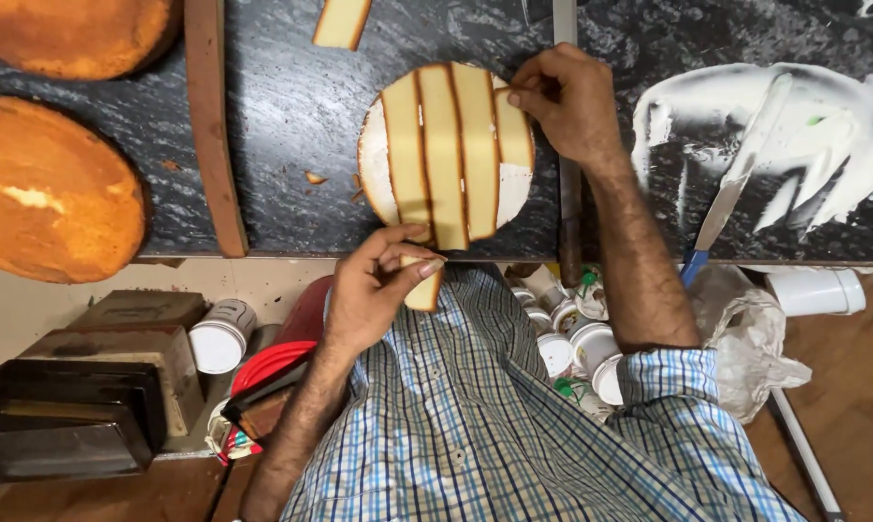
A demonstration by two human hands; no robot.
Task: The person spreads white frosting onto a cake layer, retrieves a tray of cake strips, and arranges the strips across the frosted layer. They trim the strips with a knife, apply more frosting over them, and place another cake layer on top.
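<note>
A round white cream-covered cake layer (383,179) lies on the dark stone counter (282,116), with several pale sponge strips (444,155) laid side by side across it. My left hand (374,285) pinches the near end of a strip (424,293) that overhangs the counter's front edge. My right hand (567,101) holds the far end of the rightmost strip (514,140) with its fingertips at the cake's upper right rim.
Two round brown cakes (50,188) (74,34) sit at the left beyond a wooden bar (214,135). A loose sponge strip (340,21) lies at the back. White cream is smeared at the right under a palette knife (736,179). Small jars (572,338) and boxes (88,387) stand below the counter.
</note>
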